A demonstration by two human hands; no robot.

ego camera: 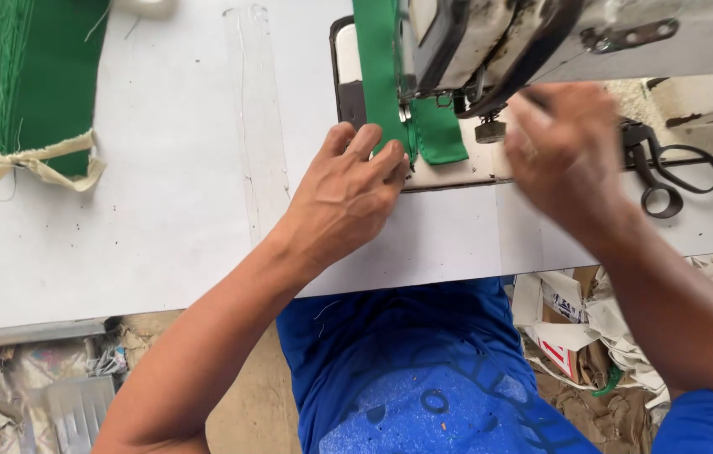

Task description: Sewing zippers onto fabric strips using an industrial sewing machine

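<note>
Much of the sewing machine (541,42) is cut off by the top edge, and its head hides the needle and the far run of the green strap (381,76). The right hand (562,151) is blurred, so whether its fingers are closed on anything cannot be told; it sits just in front of the machine head, beside a small round knob, and it covers part of the black scissors (667,172) lying on the machine bed to the right. The left hand (348,197) lies palm down with fingers spread flat, 2 or 3 fingertips pressing the strap's near end against the bed; it grips nothing. The 2 hands are apart, one on each side of the needle area.

The strap lies on the machine bed left of the presser area, its long axis running from the top edge down toward the person. At its near end a short folded piece (439,133) sits just to the right, its lower edge stitched.

At the upper left of the white table (163,210), a bundle of green strips (28,76) tied with frayed cream cloth is cut off by the frame. Paper and cardboard scraps (592,328) lie on the floor below, partly hidden by the right arm.
</note>
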